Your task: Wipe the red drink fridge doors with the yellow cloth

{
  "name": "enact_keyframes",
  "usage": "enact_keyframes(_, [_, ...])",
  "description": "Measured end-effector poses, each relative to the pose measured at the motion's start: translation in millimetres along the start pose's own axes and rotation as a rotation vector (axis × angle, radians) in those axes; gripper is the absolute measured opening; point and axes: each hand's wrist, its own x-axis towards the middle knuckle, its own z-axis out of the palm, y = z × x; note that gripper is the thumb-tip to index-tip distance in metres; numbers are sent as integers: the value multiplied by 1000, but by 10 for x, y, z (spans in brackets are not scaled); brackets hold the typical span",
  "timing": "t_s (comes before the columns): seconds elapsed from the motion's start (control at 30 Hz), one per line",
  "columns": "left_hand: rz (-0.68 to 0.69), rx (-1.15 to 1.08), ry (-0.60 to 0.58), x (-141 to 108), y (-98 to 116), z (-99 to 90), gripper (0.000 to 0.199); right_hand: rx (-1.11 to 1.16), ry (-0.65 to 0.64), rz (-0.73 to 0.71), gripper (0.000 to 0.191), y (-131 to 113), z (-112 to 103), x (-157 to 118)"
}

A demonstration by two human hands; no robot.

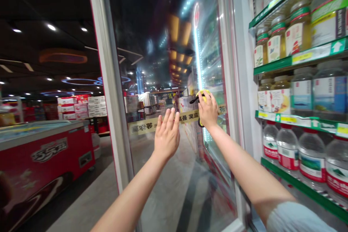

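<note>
A glass door (168, 174) in a pale metal frame stands swung open in front of me. My left hand (166, 134) is flat with its fingers stretched out, at the glass near a yellowish strip with dark lettering (148, 126). To its right, my right hand (208, 110) has its fingers curled over a yellow and black object (202, 92) held against the glass. Most of that object is under my fingers, so its kind is hidden. A black strap or handle sticks out to the left of it.
On the right, cooler shelves with green edges (272, 66) hold jars and bottles of drink, with red-capped water bottles (311, 154) lowest. A red chest freezer (46, 166) stands at left. Stacked cartons (97, 106) are behind it. Grey floor (89, 197) lies between freezer and door.
</note>
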Motion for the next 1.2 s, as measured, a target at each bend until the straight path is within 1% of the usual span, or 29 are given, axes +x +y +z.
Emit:
enact_keyframes(0.03, [1, -3, 1, 3, 15, 17, 74, -6, 11, 39, 50, 29, 4, -72])
enact_keyframes(0.07, [3, -8, 1, 3, 30, 35, 74, -8, 8, 43, 51, 34, 4, -153])
enact_keyframes(0.13, [19, -24, -2, 6, 66, 79, 74, 3, -33, -40, 51, 6, -3, -272])
enact_keyframes(0.2, [38, -41, -7, 23, 114, 133, 73, 23, -87, -150, 52, -1, -7, -263])
enact_keyframes(0.23, [40, -49, -9, 38, 141, 163, 72, 29, -101, -176, 52, 26, -7, -217])
enact_keyframes(0.27, [38, -58, -10, 54, 169, 194, 72, 31, -102, -173, 52, 76, -3, -161])
enact_keyframes(0.3, [32, -68, -11, 71, 198, 224, 71, 28, -93, -142, 52, 147, 2, -111])
enact_keyframes(0.37, [19, -94, -14, 96, 249, 282, 72, 16, -45, -22, 52, 315, 15, -88])
enact_keyframes(0.43, [10, -117, -18, 106, 290, 330, 73, 8, 7, 97, 51, 457, 26, -186])
enact_keyframes(0.47, [5, -125, -19, 105, 305, 350, 72, 9, 18, 122, 51, 504, 29, -258])
enact_keyframes(0.5, [-2, -131, -21, 103, 318, 366, 72, 13, 11, 117, 52, 536, 30, -325])
enact_keyframes(0.57, [-14, -138, -24, 99, 334, 392, 71, 28, -38, 42, 53, 577, 29, -379])
enact_keyframes(0.63, [-23, -140, -27, 99, 342, 411, 70, 44, -79, -24, 54, 633, 26, -298])
enact_keyframes(0.67, [-26, -140, -26, 101, 343, 419, 70, 51, -80, -27, 55, 680, 24, -225])
enact_keyframes(0.77, [-25, -139, -13, 106, 343, 439, 71, 53, -29, 75, 54, 870, 23, -69])
enact_keyframes(0.87, [-19, -146, 7, 106, 341, 453, 73, 24, 7, 183, 54, 1009, 36, -179])
enact_keyframes(0.97, [-13, -163, 19, 105, 339, 463, 77, -13, 4, 198, 55, 1024, 61, -312])
enact_keyframes(1.13, [-8, -203, 38, 109, 352, 478, 76, -68, 47, 211, 57, 1049, 68, -159])
enact_keyframes(1.2, [-7, -237, 42, 105, 358, 480, 76, -86, 54, 215, 57, 1088, 54, -263])
